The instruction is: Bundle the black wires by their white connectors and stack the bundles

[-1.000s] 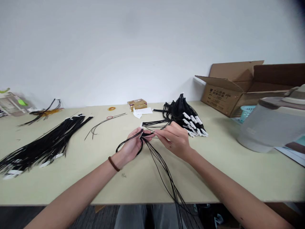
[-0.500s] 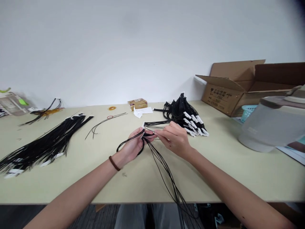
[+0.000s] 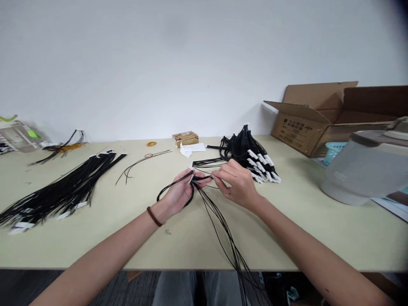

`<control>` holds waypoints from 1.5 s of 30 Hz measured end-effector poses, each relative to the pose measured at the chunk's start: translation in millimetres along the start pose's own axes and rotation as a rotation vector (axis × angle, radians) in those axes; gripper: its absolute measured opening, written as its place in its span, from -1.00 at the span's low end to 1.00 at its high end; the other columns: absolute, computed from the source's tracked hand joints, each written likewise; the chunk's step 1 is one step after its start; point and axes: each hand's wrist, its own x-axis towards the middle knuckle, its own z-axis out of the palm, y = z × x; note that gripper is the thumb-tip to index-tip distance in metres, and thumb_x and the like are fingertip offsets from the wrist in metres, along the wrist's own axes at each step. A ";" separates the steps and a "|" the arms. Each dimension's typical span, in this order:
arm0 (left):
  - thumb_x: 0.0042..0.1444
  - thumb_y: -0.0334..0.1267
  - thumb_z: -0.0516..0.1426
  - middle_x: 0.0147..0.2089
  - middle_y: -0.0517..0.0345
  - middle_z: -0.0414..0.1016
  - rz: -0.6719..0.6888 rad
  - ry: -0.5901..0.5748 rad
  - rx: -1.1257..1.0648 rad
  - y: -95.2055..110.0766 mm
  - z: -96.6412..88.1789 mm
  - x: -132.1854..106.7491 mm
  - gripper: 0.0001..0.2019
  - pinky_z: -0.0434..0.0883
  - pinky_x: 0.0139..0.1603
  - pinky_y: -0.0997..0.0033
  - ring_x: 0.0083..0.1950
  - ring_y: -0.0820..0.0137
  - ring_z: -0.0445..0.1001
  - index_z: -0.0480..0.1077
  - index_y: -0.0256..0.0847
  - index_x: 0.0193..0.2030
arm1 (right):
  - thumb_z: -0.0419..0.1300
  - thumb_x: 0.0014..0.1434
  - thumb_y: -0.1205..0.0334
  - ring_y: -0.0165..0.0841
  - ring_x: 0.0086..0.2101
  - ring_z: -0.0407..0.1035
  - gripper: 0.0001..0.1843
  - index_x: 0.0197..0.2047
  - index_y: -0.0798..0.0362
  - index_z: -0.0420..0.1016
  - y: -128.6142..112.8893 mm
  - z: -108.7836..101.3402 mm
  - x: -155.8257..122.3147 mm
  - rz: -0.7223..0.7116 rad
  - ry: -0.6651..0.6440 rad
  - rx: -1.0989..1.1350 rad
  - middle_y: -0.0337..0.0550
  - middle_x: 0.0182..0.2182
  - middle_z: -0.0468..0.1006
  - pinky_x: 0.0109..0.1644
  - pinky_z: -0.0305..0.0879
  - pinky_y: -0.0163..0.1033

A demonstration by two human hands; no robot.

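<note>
My left hand (image 3: pixel 179 190) is closed round a black wire harness near its white connector (image 3: pixel 191 166). Black wires (image 3: pixel 219 221) fan out from there, hanging down over the table's front edge, while another group runs right behind my right hand (image 3: pixel 237 180). The right thumb and fingertips pinch thin black wires a short way right of the connector. A loop of black cable (image 3: pixel 162 191) bends round the left hand. The exact wires between the right fingertips are partly hidden.
Left lies a bundle of black wires (image 3: pixel 63 187); at the back right sits a pile of black harnesses (image 3: pixel 242 144) with white connectors. Loose wires (image 3: pixel 134 163), a gold box (image 3: pixel 185 138), a cardboard box (image 3: pixel 299 131) and a translucent grey container (image 3: pixel 353 170) stand around.
My right hand has drawn slightly to the right, away from the connector, with wires in its pinch. The left hand keeps its hold and place.
</note>
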 end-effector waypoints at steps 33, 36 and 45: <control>0.10 -0.11 0.06 -0.31 0.04 0.47 0.100 -0.059 0.159 -5.1 6.9 -4.8 -0.75 0.35 -0.25 0.37 -0.31 0.41 0.43 0.36 -0.30 -0.36 | 0.05 0.11 0.42 -0.43 -0.41 0.07 -0.85 -0.47 0.06 0.33 -16.2 3.7 0.7 0.078 -0.142 -0.215 -0.25 -0.49 0.35 -0.41 -0.08 -0.31; 0.09 -0.12 0.06 -0.32 0.04 0.47 0.101 -0.056 0.169 -4.9 7.5 -4.9 -0.75 0.34 -0.26 0.38 -0.31 0.40 0.43 0.36 -0.30 -0.36 | 0.05 0.10 0.42 -0.43 -0.41 0.07 -0.85 -0.46 0.07 0.33 -16.5 3.3 1.0 0.064 -0.142 -0.211 -0.24 -0.49 0.35 -0.41 -0.09 -0.31; 0.09 -0.09 0.05 -0.30 0.02 0.47 0.113 -0.072 0.224 -5.4 8.1 -4.6 -0.74 0.34 -0.26 0.37 -0.29 0.38 0.43 0.33 -0.29 -0.35 | 0.03 0.13 0.40 -0.43 -0.43 0.08 -0.82 -0.48 0.07 0.34 -17.9 2.1 2.5 0.061 -0.108 -0.211 -0.23 -0.52 0.36 -0.42 -0.09 -0.31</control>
